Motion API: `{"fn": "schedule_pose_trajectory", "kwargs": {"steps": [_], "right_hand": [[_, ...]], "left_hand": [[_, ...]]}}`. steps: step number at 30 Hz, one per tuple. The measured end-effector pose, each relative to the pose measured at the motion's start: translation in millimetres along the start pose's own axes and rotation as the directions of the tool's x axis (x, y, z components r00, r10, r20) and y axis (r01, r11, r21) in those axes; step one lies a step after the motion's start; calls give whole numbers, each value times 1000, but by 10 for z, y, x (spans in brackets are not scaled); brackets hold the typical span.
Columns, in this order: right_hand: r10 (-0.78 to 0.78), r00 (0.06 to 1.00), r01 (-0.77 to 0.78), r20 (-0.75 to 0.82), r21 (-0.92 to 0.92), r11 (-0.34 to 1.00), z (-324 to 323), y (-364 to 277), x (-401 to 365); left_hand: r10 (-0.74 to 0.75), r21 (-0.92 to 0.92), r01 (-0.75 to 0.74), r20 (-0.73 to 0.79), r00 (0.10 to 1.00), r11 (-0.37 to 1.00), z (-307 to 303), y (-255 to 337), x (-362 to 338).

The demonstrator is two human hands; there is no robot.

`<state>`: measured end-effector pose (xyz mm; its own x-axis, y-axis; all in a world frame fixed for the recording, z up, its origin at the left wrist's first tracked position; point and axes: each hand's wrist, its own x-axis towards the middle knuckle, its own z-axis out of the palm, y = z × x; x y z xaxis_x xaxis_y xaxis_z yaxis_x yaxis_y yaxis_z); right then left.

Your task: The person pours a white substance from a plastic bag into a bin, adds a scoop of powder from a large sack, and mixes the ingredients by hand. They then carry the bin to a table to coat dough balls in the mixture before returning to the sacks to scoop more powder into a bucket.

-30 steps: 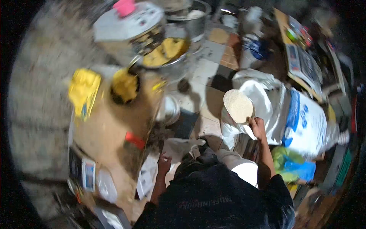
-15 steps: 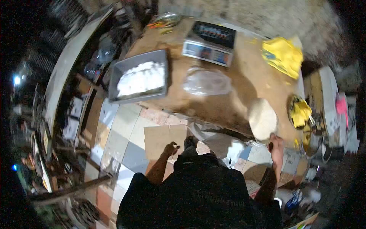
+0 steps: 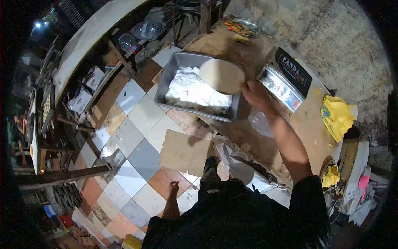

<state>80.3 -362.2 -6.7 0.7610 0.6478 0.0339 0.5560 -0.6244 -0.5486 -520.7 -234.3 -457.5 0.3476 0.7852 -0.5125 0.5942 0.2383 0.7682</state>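
Right hand (image 3: 255, 94) out across the brown wooden desk (image 3: 309, 124), fingers closed on the rim of a round bowl brimful of pale beige meal (image 3: 222, 75). We note the bowl held level above the grey rectangular metal tray (image 3: 162, 93) of lumpy white powder, likely so nothing spills. Its fill looks smooth, matte, flat to the edge. Left hand (image 3: 174, 190) hangs over the tiled floor (image 3: 137, 120); we cannot tell how its fingers are set. Black-and-silver weighing scale (image 3: 286, 79) just beside the tray.

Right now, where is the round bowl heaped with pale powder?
Head view, upper centre: the round bowl heaped with pale powder is held by the right hand over the grey metal tray of white powder, beside the digital scale.
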Motion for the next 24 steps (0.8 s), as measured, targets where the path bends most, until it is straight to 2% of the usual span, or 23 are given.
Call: {"fn": "schedule_pose_trajectory", "kwargs": {"steps": [1, 2, 4, 6, 7, 8, 10, 11, 12, 14, 15, 16, 18, 20, 22, 24], "right_hand": [[-22, 1000, 20, -12, -139, 990, 132, -39, 167], [-23, 1000, 22, -5, -140, 990, 249, -63, 292], [-60, 997, 50, -38, -218, 975, 422, -109, 466], [-72, 996, 54, -56, -278, 959, 407, -268, 438], [-87, 993, 57, -76, -336, 940, 372, -329, 414], [-86, 994, 56, -72, -341, 938, 343, -321, 416], [-89, 996, 70, -29, -404, 912, 243, -257, 409], [-88, 996, 68, -29, -408, 910, 198, -240, 379], [-62, 997, 41, -35, -421, 906, 146, -230, 337], [-36, 998, 11, -50, -437, 900, 41, -143, 304], [-91, 990, 33, -108, -449, 893, 19, -52, 281], [-144, 976, 53, -166, -462, 886, 11, 27, 255], [-106, 973, -10, -204, -496, 869, 31, 152, 223], [-68, 966, -73, -249, -517, 853, -15, 136, 191], [-96, 973, -21, -209, -498, 867, -135, 9, 125], [-117, 967, -10, -229, -487, 874, -91, -12, 134]], "left_hand": [[-5, 228, -8, 54, 999, 974, -14, -52, -154], [-20, 442, -31, 109, 994, 896, -34, -75, -308], [-347, 309, 303, 97, 933, 902, 24, -139, -504], [-531, 151, 510, 283, 799, 847, -12, 8, -715], [-600, 185, 571, 241, 763, 800, 34, 58, -767], [-603, 186, 574, 245, 759, 798, 24, 31, -783], [-562, 35, 592, 368, 741, 805, 2, -20, -811], [-497, -3, 532, 349, 794, 847, -33, 143, -891], [-546, 92, 539, 184, 817, 837, 57, 342, -876], [-523, -8, 545, 267, 809, 839, -51, 455, -740], [-512, -54, 533, 213, 833, 845, -38, 444, -663], [-507, -49, 528, 217, 834, 848, -65, 397, -522], [-523, 69, 526, 273, 807, 848, -144, 354, -246], [-509, 79, 505, 229, 830, 859, -162, 684, -181], [-359, 2, 364, 176, 917, 931, -207, 842, -100], [-332, -36, 340, 138, 933, 940, -186, 955, -54]]}}
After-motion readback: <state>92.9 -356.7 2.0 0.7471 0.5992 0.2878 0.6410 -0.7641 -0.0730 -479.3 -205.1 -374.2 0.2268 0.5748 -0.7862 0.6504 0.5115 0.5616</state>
